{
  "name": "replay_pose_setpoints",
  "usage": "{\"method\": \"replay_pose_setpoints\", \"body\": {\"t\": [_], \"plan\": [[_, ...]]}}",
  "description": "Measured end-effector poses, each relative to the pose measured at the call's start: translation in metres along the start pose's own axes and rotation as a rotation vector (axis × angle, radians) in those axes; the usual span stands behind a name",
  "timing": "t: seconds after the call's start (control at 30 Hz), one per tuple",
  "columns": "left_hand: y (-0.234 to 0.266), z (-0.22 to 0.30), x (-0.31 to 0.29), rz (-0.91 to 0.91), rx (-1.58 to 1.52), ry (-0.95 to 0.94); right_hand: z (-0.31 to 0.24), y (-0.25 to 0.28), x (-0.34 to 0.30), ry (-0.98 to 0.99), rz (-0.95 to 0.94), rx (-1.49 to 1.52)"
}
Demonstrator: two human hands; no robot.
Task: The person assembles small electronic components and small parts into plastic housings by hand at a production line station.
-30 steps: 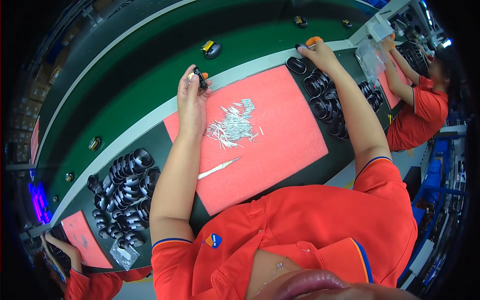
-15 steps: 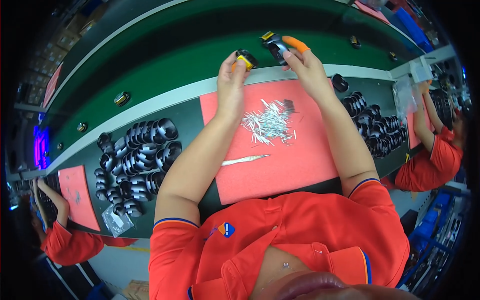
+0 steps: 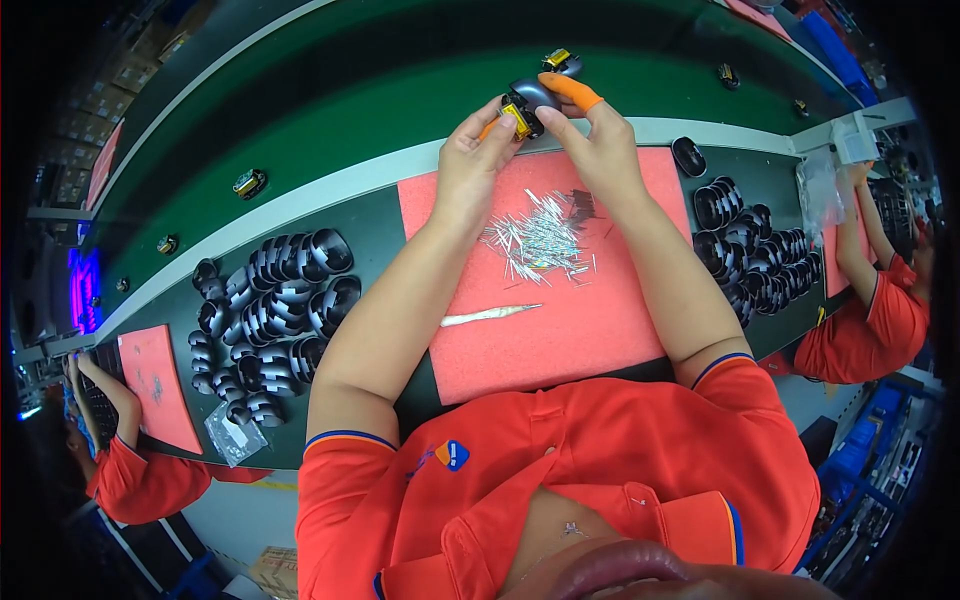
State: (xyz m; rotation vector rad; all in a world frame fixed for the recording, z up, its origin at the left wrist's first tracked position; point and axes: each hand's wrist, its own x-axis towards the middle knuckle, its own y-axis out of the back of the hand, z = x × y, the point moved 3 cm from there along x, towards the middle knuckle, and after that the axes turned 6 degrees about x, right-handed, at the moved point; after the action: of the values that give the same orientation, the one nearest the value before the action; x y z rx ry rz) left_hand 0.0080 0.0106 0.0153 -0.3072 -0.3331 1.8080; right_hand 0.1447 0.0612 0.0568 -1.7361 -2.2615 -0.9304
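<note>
Over the near edge of the green belt, my two hands meet. My left hand point(image 3: 472, 150) is closed on a small black assembly with a yellow block point(image 3: 517, 122). Orange shows at one of its fingertips. My right hand point(image 3: 600, 135), an orange cover on one finger, grips a dark grey curved shell point(image 3: 536, 94). Shell and assembly touch or overlap; whether they are joined I cannot tell. Just beyond, another yellow-and-black assembly point(image 3: 562, 63) rests on the belt. Below my hands, a pink foam mat point(image 3: 560, 350) bears a heap of thin pale strips point(image 3: 535, 240) and a slim, pointed white tool point(image 3: 490, 315).
Rows of dark curved shells stand left point(image 3: 285, 310) and right point(image 3: 745, 250) of the mat. A single shell point(image 3: 688, 157) lies by the mat's far right corner. More assemblies point(image 3: 250, 183) sit along the green belt point(image 3: 380, 110). Co-workers in red sit at both sides.
My hands have come together, bringing the grey shell against the yellow-and-black assembly. The other assembly, beside my right hand before, now sits just beyond it on the belt.
</note>
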Motion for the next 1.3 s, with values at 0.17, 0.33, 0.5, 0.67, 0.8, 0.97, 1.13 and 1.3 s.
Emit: {"method": "replay_pose_setpoints", "body": {"t": [0.17,0.33,0.5,0.67,0.8,0.97,1.13,1.3], "plan": [[-0.001,-0.002,0.001,-0.004,-0.004,0.010,0.008,0.002,0.000,-0.040,-0.020,-0.024],[-0.004,-0.002,-0.002,0.001,-0.003,0.008,0.004,0.005,-0.001,-0.062,-0.007,-0.041],[-0.002,-0.005,-0.003,0.003,-0.012,0.005,0.003,0.004,-0.001,-0.117,-0.030,-0.085],[-0.005,-0.006,0.003,-0.068,-0.026,0.012,0.030,-0.001,-0.002,-0.318,-0.139,0.233],[-0.001,-0.009,0.008,-0.113,-0.053,0.041,0.036,0.010,0.002,-0.231,-0.191,0.343],[0.011,-0.013,0.014,-0.017,-0.298,0.043,0.026,0.021,-0.006,-0.228,-0.492,0.065],[0.014,-0.008,0.019,-0.068,-0.500,0.094,0.017,0.004,-0.025,0.047,-0.768,-0.073],[0.017,-0.009,0.019,-0.090,-0.563,0.115,0.021,0.002,-0.024,-0.024,-0.757,-0.101]]}}
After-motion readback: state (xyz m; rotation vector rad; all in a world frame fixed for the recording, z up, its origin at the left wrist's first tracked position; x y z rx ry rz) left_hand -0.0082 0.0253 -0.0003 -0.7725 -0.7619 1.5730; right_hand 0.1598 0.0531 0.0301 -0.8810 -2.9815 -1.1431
